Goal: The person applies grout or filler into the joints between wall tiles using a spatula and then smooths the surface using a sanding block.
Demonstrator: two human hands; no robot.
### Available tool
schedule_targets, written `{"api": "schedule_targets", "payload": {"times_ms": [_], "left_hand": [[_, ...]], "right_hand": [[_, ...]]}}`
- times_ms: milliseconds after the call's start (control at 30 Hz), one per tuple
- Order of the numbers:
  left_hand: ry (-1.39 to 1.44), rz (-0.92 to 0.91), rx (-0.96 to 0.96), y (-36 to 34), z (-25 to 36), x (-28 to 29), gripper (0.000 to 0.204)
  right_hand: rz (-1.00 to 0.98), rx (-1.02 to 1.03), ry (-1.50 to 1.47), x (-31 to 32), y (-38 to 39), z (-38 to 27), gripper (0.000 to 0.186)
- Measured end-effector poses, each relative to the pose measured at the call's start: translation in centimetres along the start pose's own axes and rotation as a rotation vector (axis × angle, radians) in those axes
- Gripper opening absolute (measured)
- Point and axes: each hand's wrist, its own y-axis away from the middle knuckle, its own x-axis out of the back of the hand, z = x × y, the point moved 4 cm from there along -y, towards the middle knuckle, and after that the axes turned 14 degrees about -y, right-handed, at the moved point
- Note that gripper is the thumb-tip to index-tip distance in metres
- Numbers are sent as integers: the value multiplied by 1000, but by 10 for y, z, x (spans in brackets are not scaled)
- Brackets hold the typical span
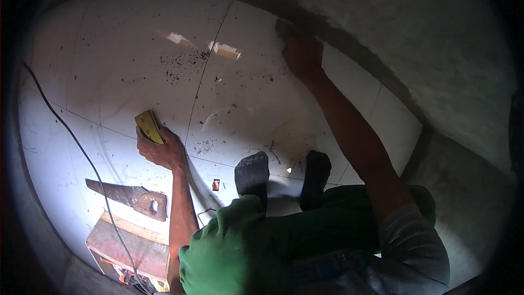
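Head view: the left hand (164,150) has its fingers part-curled about a yellow block (148,127) over the white floor (125,76); the right hand (303,53) bends round a dark piece (283,28) at the wall's (393,27) foot, how tightly being lost in shadow. Loose grit (183,61) between the hands could slide under a sock (252,170) and upset balance, while the cord (80,147), crossing the saw (123,193), could be nicked by its teeth if pulled.

The floor (60,186) glares lower left and dims rightward
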Motion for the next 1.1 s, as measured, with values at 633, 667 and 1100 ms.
{"api": "schedule_targets", "payload": {"times_ms": [633, 667, 1100], "left_hand": [[-65, 84, -50, 3, 5, 3, 66], [-63, 50, -38, 3, 5, 2, 66], [-78, 24, -40, 4, -4, -9, 67]], "right_hand": [[21, -19, 103, 13, 35, 51, 43], [-73, -75, 131, 11, 37, 54, 41], [-65, -234, 2, 22, 46, 69, 34]]}}
